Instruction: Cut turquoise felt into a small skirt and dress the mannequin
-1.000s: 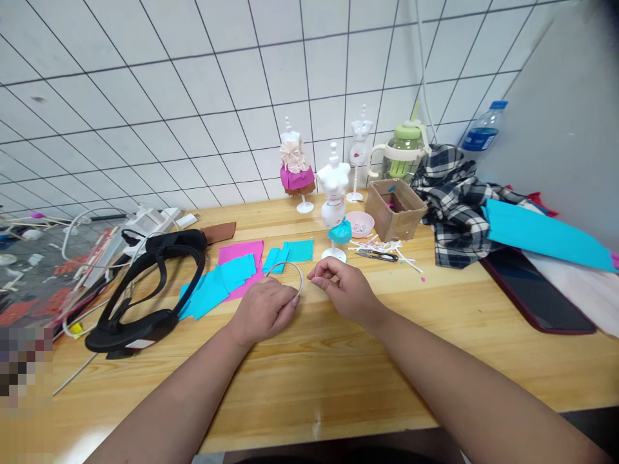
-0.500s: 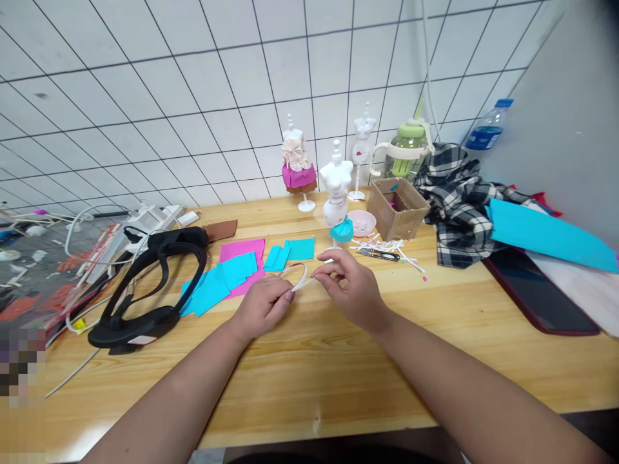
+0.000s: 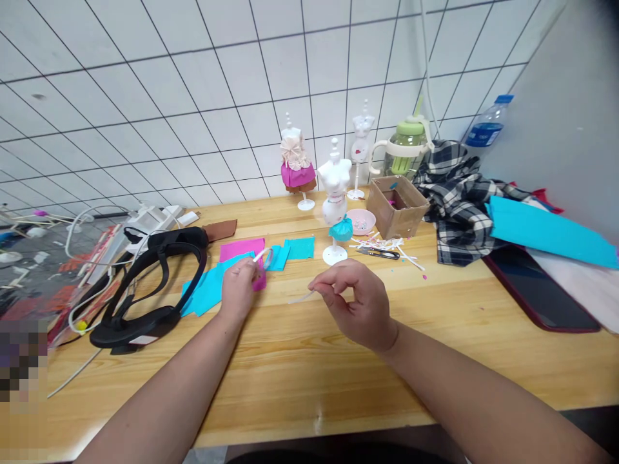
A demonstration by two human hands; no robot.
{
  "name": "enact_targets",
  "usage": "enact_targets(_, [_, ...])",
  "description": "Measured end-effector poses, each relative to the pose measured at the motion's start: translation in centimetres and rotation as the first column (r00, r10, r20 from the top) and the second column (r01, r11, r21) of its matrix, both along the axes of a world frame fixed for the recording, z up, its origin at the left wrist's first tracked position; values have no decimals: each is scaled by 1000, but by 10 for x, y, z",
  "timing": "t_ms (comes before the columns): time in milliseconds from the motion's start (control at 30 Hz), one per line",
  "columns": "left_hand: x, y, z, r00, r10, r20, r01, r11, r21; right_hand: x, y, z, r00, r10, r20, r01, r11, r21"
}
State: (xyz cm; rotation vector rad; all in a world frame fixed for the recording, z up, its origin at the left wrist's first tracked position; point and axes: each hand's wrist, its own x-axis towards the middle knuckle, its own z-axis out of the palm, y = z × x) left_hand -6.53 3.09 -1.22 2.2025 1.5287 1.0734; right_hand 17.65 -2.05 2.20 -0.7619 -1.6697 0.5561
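Note:
My left hand [image 3: 236, 288] is closed on a narrow roll of tape [image 3: 269, 259], above the blue and magenta crepe-paper pieces [image 3: 225, 274]. To its right, my right hand [image 3: 358, 303] pinches a short, whitish strip of tape [image 3: 300, 298] between thumb and forefinger. The strip's free end points left over the bare wood. Behind my right hand stands a small white dress-form mannequin [image 3: 334, 177] with a blue paper skirt [image 3: 341, 229] low around its stand.
Thread snips [image 3: 380, 254] lie by white paper scraps [image 3: 387, 244], a pink dish [image 3: 362, 222] and a cardboard box [image 3: 397, 209]. Two more mannequins stand behind, one dressed [image 3: 298, 164]. A black headset strap [image 3: 145, 290] is left; a phone [image 3: 539, 290] lies right.
My hands have moved apart. The left hand went left and up with the roll, while the tape strip stayed in my right hand, separate from the roll.

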Motion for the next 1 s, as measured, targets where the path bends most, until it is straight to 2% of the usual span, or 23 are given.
enact_targets(67, [-12,10,3,997,71,-30,-70,997,36,3,4,3,998,47,31,-42,991,-128])
enact_targets(200, [-17,23,0,925,8,-379,22,997,76,3,16,-3,994,95,-45,-105,925,-364])
enact_targets(267, [-11,23,-4,911,46,-410,-7,996,94,2,19,-7,988,116,-97,-148,877,-457])
enact_targets(333, [-3,17,-4,944,92,-316,-64,993,99,0,21,-9,984,121,-130,-172,839,-517])
enact_targets(400, [7,6,-1,991,39,-132,-36,999,22,-1,22,-9,985,114,-132,-168,825,-539])
enact_targets(467, [18,-6,4,989,-129,75,140,977,-159,-1,22,-9,990,85,-113,-133,832,-539])
enact_targets(533, [29,-16,8,939,-244,242,300,924,-235,0,24,-10,995,59,-83,-94,839,-536])
enact_targets(633, [40,-23,11,915,-314,252,375,893,-248,0,26,-13,999,30,-33,-43,850,-525])
enact_targets(833, [42,-22,13,926,-275,260,337,911,-236,-3,28,-20,999,-11,30,25,861,-507])
enact_targets(1000, [37,-25,13,901,-316,297,392,885,-249,-1,30,-23,989,-61,134,121,855,-504])
